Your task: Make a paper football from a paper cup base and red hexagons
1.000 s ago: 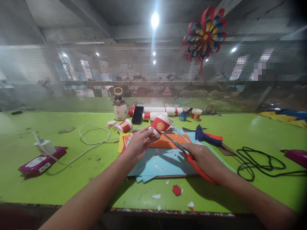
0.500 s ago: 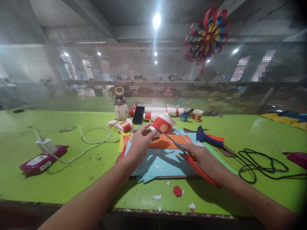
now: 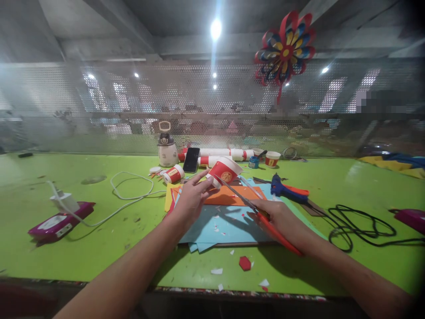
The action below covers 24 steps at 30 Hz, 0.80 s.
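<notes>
My left hand (image 3: 192,195) grips a red and white paper cup (image 3: 224,172) by its base, holding it tilted above the sheets. In my right hand (image 3: 282,221) is a pair of scissors (image 3: 279,237) with orange-red handles. Their blades point up and left, with the tips at the red side of the cup; whether they cut into it I cannot tell. Beneath lie an orange sheet (image 3: 232,196) and light blue sheets (image 3: 212,226), sprinkled with small white and red scraps. A red hexagonal piece (image 3: 245,263) rests near the table's front edge.
A blue glue gun (image 3: 283,188) with a black cord (image 3: 361,226) lies at the right. Behind the cup are a phone (image 3: 191,160), a bottle (image 3: 168,150), a blue jar (image 3: 254,162) and more paper cups (image 3: 272,159). A purple power strip (image 3: 61,221) sits at the left.
Almost nothing differs. The cup tilts slightly in my left hand, and the fingers at its base have shifted a little; the scissor tips stay at its side.
</notes>
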Motion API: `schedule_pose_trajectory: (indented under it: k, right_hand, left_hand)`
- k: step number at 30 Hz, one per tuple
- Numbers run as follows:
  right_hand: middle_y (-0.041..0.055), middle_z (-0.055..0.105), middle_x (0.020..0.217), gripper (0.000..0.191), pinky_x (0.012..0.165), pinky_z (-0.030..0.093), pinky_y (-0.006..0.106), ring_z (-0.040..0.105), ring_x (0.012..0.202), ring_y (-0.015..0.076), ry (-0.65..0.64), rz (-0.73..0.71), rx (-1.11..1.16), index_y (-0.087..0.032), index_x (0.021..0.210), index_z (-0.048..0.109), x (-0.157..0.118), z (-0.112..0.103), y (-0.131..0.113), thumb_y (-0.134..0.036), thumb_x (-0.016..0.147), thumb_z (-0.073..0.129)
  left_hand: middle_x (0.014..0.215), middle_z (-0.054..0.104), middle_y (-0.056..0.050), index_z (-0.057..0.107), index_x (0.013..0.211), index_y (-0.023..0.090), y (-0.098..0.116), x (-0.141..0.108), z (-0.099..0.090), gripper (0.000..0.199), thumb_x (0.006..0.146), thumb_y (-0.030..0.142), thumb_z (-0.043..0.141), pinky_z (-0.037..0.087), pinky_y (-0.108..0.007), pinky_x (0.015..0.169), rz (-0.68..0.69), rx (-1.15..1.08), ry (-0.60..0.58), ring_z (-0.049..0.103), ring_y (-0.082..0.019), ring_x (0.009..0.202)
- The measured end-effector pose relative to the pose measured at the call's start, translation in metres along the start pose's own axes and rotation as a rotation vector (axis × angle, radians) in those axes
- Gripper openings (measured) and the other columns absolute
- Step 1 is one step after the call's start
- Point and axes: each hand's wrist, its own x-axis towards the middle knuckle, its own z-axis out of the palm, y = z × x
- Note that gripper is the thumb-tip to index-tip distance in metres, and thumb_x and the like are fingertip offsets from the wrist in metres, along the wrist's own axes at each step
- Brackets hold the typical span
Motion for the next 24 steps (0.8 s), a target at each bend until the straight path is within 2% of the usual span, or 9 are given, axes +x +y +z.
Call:
schedule_pose_trajectory:
  k: [6, 10, 16, 21, 24]
  right_hand:
    - [0.0015, 0.073, 0.089, 0.029, 0.065, 0.049, 0.029, 0.064, 0.074, 0.0212, -0.036, -0.006, 0.062, -0.021, 0.108, 0.069, 0.0019, 0.0019, 0.0021, -0.024, 0.089, 0.047]
    - [0.0014, 0.071, 0.084, 0.027, 0.062, 0.047, 0.028, 0.062, 0.071, 0.021, -0.044, 0.009, 0.07, -0.02, 0.103, 0.07, 0.0016, 0.0009, 0.0044, -0.025, 0.088, 0.048]
    - [-0.0008, 0.064, 0.067, 0.027, 0.052, 0.041, 0.025, 0.056, 0.057, 0.0169, -0.057, 0.046, 0.078, -0.018, 0.087, 0.069, -0.0002, 0.0018, 0.0084, -0.033, 0.089, 0.047]
    - [-0.001, 0.063, 0.066, 0.026, 0.052, 0.041, 0.024, 0.056, 0.057, 0.0161, -0.055, 0.061, 0.082, -0.018, 0.087, 0.069, 0.0, 0.0013, 0.008, -0.031, 0.088, 0.047]
    - [-0.0006, 0.065, 0.067, 0.025, 0.052, 0.041, 0.024, 0.057, 0.058, 0.0164, -0.054, 0.054, 0.079, -0.017, 0.087, 0.07, 0.0009, 0.0012, 0.0081, -0.03, 0.088, 0.048]
  left_hand:
    - [0.091, 0.072, -0.013, 0.065, 0.11, 0.01, -0.0027, -0.0005, 0.0016, 0.045, 0.067, 0.019, 0.078, 0.051, -0.04, 0.081, 0.02, 0.043, 0.026, 0.067, -0.023, 0.085]
    - [0.092, 0.071, -0.013, 0.065, 0.104, 0.01, -0.0029, -0.0013, 0.0027, 0.042, 0.065, 0.019, 0.079, 0.051, -0.041, 0.081, 0.024, 0.059, 0.04, 0.066, -0.023, 0.085]
    - [0.09, 0.069, -0.013, 0.068, 0.087, 0.007, -0.0045, 0.0006, 0.0005, 0.03, 0.062, 0.019, 0.081, 0.051, -0.037, 0.078, 0.021, 0.082, 0.016, 0.065, -0.02, 0.079]
    - [0.089, 0.069, -0.013, 0.068, 0.084, 0.007, -0.0051, 0.0007, 0.0002, 0.028, 0.062, 0.02, 0.081, 0.051, -0.037, 0.078, 0.023, 0.073, 0.004, 0.066, -0.021, 0.08]
    - [0.09, 0.07, -0.012, 0.066, 0.091, 0.01, -0.0043, 0.001, -0.0003, 0.033, 0.063, 0.02, 0.081, 0.051, -0.038, 0.083, 0.03, 0.042, 0.008, 0.067, -0.021, 0.082]
